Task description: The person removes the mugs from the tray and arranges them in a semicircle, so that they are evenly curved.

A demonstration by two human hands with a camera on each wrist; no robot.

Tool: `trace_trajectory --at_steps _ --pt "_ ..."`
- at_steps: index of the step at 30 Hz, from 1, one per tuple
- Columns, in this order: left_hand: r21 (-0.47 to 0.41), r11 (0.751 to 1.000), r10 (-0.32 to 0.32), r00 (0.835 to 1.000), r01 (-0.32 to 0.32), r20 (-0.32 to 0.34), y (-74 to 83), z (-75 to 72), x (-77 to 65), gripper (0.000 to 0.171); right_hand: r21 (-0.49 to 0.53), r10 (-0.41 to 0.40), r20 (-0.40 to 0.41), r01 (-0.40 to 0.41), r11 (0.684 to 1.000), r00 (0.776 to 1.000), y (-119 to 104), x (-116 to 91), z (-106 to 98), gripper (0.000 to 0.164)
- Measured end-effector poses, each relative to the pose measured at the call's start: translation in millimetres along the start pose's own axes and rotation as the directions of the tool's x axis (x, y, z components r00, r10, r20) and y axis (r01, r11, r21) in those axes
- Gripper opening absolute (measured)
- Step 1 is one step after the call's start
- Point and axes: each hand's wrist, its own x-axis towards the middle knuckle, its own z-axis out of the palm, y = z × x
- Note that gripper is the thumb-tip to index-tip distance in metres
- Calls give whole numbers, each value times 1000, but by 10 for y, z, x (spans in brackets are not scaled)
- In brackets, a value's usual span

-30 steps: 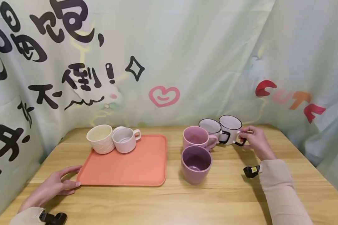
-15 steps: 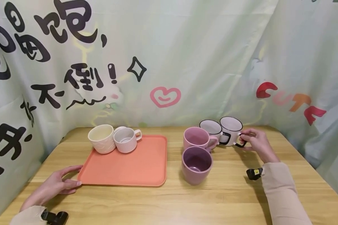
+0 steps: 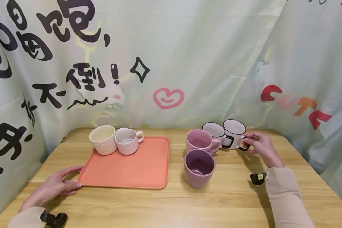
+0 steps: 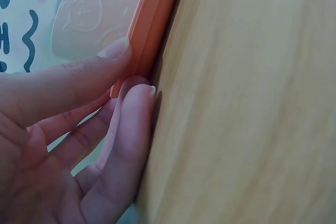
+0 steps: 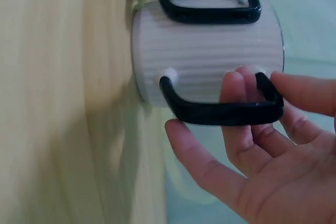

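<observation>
In the head view my right hand (image 3: 260,146) is at a white enamel-style mug (image 3: 234,134) with a black rim and handle. The right wrist view shows fingers through its black handle (image 5: 226,113), with the thumb on the handle's upper end. The mug stands upright on the table, beside a similar white mug (image 3: 213,129). My left hand (image 3: 52,186) holds the near left corner of an orange tray (image 3: 125,172). In the left wrist view the thumb lies on the tray's rim (image 4: 149,30), the other fingers against the corner below.
A cream mug (image 3: 103,141) and a ribbed pale mug (image 3: 126,142) stand at the tray's back left. Right of the tray stand a pink mug (image 3: 198,139) and, in front, a purple mug (image 3: 199,169). A printed curtain (image 3: 202,63) hangs behind the wooden table (image 3: 159,209).
The whole head view has shifted slightly. Both hands keep their places at the tray and the mug handle, and the mugs have not visibly moved on the table.
</observation>
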Motion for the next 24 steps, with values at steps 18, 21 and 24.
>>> trace_trajectory --at_steps 18,21,24 --pt "4 1000 -19 1000 19 1 -1 10 -10 81 -270 -118 -112 84 959 987 -477 142 -220 48" --pt "2 1000 -29 1000 29 -4 1 17 -6 82 -272 -139 -94 108 956 986 -609 198 -182 48" --pt "3 1000 -22 1000 22 -1 6 14 4 81 -264 -130 -72 107 959 989 -745 246 -104 50"
